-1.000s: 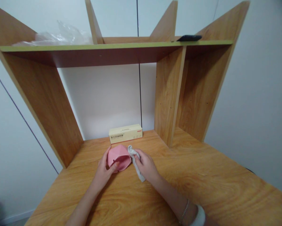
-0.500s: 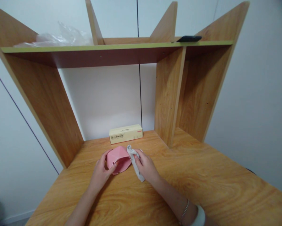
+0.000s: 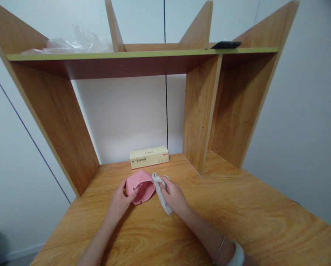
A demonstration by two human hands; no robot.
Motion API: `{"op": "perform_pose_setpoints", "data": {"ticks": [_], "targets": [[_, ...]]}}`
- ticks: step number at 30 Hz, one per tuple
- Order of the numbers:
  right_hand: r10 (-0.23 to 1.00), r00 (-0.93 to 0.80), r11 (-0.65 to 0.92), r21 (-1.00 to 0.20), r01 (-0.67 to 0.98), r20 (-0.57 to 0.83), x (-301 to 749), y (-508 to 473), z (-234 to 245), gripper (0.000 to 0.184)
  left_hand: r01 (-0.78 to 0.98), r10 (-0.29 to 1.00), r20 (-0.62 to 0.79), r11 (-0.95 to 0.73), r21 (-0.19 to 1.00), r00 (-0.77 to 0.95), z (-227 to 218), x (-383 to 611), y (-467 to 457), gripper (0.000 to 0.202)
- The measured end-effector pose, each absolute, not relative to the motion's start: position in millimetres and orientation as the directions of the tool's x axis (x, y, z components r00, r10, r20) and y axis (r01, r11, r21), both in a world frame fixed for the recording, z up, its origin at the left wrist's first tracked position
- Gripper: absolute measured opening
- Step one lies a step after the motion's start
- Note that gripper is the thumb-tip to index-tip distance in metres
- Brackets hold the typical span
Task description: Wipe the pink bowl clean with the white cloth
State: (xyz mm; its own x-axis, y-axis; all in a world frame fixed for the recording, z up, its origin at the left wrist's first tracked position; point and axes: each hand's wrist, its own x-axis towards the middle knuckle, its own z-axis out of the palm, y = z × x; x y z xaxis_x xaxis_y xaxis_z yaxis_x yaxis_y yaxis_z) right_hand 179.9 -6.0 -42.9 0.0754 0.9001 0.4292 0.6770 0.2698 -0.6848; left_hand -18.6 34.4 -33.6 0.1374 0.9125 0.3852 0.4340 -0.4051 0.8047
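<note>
A pink faceted bowl (image 3: pixel 139 178) with small notches in its rim is tipped on its side, its hollow facing me. My left hand (image 3: pixel 121 197) is closed round its left side, thumb inside the rim and fingers behind. In my right hand (image 3: pixel 172 194) a light grey cloth (image 3: pixel 164 203) is bunched between thumb and fingers. The upper end of the cloth meets the right edge of the bowl, while its lower end hangs towards the tabletop. My right fingertips are partly hidden behind the cloth.
Behind the bowl, a long cream cardboard box (image 3: pixel 149 158) lies on the wooden desk (image 3: pixel 220 218). Upright wooden panels (image 3: pixel 200 122) support a shelf (image 3: pixel 143 54) overhead. On that shelf are crumpled clear plastic (image 3: pixel 76 42) and a flat dark object (image 3: pixel 226 45).
The whole view has shifted slightly, moving the scene a little to the right. Both hands keep their holds, and the cloth stays at the bowl's right edge.
</note>
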Motion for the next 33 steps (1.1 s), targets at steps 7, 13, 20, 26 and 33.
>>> {"op": "perform_pose_setpoints", "data": {"ticks": [7,13,20,26,33], "targets": [[0.901,0.116,0.242,-0.704,0.668,0.419,182,-5,-44,0.027,0.199,0.961,0.276,-0.274,0.941,0.022,-47,-8,37,0.048],[0.846,0.172,0.338,-0.757,0.559,0.505,182,-7,-40,0.029,0.183,0.962,0.221,-0.250,0.951,0.163,-52,2,30,0.054],[0.819,0.155,0.404,-0.747,0.528,0.552,182,-7,-40,0.031,0.173,0.960,0.217,-0.248,0.953,0.180,-46,-1,29,0.066],[0.846,0.116,0.376,-0.736,0.563,0.520,181,-5,-43,0.031,0.133,0.954,0.249,-0.272,0.953,0.165,-36,-2,23,0.061],[0.921,0.116,0.183,-0.677,0.713,0.371,185,-3,-44,0.030,0.136,0.956,0.258,-0.277,0.951,0.138,-36,-5,23,0.046]]}}
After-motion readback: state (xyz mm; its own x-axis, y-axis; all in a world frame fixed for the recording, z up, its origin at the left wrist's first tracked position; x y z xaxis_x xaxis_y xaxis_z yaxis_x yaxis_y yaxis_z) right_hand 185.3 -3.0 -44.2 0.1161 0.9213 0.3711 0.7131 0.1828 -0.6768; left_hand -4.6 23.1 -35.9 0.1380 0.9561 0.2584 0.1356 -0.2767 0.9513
